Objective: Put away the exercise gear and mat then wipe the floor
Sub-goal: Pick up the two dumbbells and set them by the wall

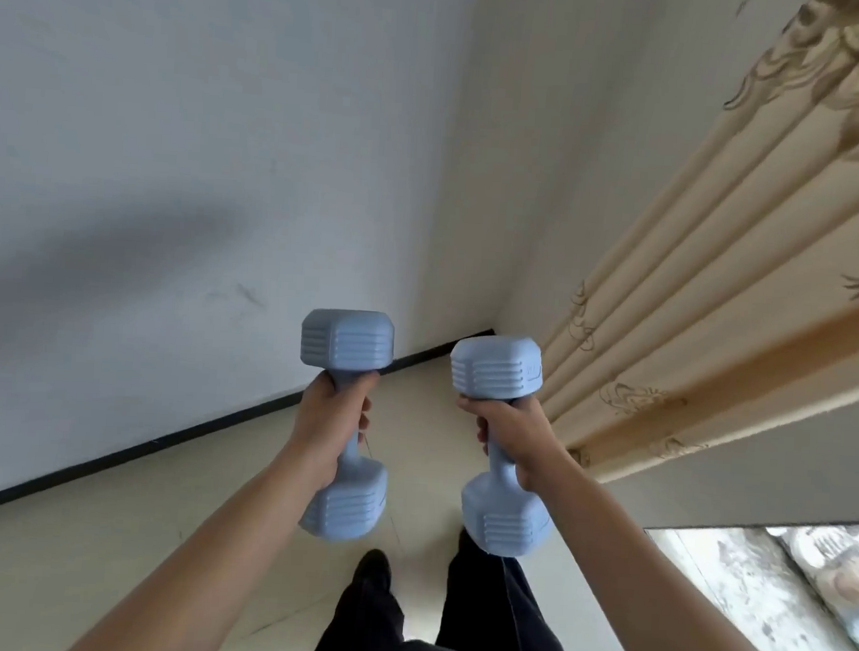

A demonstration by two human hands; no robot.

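I've got both grips clamped. Left hand (328, 419) is wrapped round the handle of the left dumbbell (346, 426), right hand (514, 431) round the right dumbbell (503, 443). Both are pale blue, matte, plastic-looking, with faceted hexagonal heads and ribbed side grooves. Each long axis runs roughly 12 to 6 o'clock, near upright, top heads tipped slightly away from me. They sit side by side, apart, held in the air above the floor (103, 531), which is pale and smooth. My dark trousers (479, 625) are at 6 o'clock. A black skirting strip (159, 442) runs toward 9 o'clock. A beige pleated curtain (696, 291) with a brown scroll pattern hangs at 2 o'clock.
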